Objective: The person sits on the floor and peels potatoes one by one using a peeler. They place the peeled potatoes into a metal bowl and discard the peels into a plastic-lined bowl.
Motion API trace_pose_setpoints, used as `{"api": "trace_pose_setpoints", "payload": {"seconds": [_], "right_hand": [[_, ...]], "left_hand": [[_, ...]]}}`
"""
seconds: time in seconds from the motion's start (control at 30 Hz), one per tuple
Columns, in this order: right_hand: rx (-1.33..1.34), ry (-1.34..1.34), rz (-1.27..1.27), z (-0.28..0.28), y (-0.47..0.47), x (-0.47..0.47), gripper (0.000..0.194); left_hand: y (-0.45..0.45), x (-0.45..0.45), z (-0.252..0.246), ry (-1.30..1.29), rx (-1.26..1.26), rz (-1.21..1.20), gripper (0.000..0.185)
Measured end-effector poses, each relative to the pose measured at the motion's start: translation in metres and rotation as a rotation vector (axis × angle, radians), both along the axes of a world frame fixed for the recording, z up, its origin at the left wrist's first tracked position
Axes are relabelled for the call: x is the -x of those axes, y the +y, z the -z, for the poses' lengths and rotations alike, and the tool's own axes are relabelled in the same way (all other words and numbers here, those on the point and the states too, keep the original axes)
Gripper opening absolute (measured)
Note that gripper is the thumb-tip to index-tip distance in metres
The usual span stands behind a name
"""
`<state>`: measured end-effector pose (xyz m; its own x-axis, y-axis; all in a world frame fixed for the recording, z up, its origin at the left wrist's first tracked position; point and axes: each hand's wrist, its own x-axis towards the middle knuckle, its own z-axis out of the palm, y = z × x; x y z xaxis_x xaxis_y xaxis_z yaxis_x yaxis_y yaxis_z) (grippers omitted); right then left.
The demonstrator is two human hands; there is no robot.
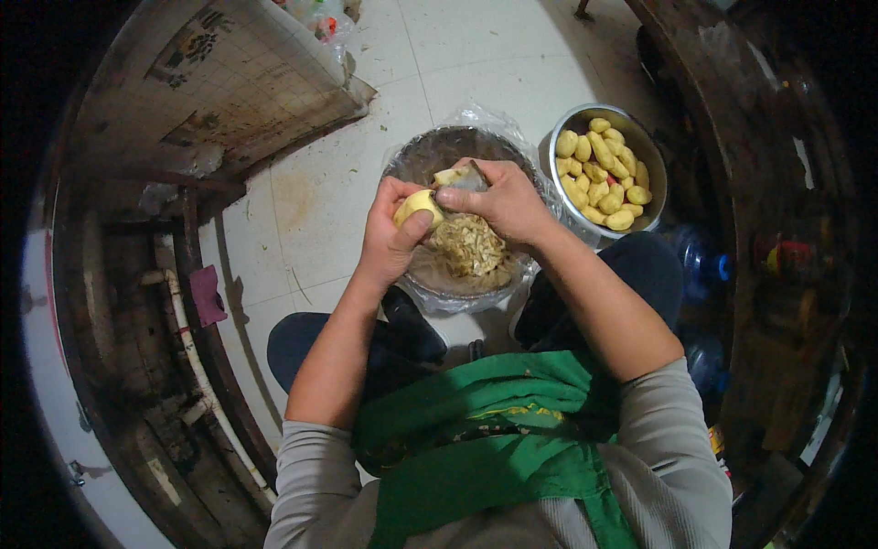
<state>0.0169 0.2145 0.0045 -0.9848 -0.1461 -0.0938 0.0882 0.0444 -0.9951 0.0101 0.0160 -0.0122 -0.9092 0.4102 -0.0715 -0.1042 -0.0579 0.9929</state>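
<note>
My left hand (384, 237) holds a pale yellow potato (414, 204), thumb across its near side. In my right hand (511, 202) is a short metal blade (468, 180), probably a knife, its handle hidden by the fingers. A pale piece (448, 176) lies against the blade, and the right thumb is at the potato's right end. Both hands are over a round bin lined with a clear plastic bag (473, 302). Below them, a heap of potato peelings (473, 252) lies inside it.
Right of the bin stands a metal basin (661, 175) holding several peeled potatoes (602, 159). Large blue-tinted plastic bottles (696, 264) lie by my right knee. A stained panel (226, 89) and a pale pipe (199, 370) are on the left. White floor tiles (315, 185) surround the bin.
</note>
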Motion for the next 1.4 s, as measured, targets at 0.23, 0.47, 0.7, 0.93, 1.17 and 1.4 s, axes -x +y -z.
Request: {"api": "trace_pose_setpoints", "payload": {"seconds": [0.23,0.47,0.7,0.93,1.17,1.4], "right_hand": [[0.368,-0.287,0.127,-0.002,0.0,0.001,0.033],[0.123,-0.262,0.014,-0.021,0.0,-0.003,0.035],[0.156,-0.171,-0.055,-0.005,0.007,0.0,0.026],[0.538,-0.426,-0.049,0.006,0.008,0.007,0.021],[0.088,-0.076,-0.042,-0.002,-0.002,-0.003,0.021],[0.267,-0.06,0.098,0.011,-0.008,-0.001,0.032]], "left_hand": [[0.001,-0.001,-0.001,0.072,-0.133,0.009,0.057],[-0.004,-0.005,0.003,0.221,-0.038,0.005,0.06],[-0.001,0.002,0.001,0.359,0.068,0.051,0.06],[-0.003,0.0,0.001,0.362,0.073,0.096,0.061],[-0.001,0.003,-0.002,0.234,-0.088,-0.004,0.058],[0.0,0.003,-0.002,0.147,-0.151,-0.007,0.057]]}}
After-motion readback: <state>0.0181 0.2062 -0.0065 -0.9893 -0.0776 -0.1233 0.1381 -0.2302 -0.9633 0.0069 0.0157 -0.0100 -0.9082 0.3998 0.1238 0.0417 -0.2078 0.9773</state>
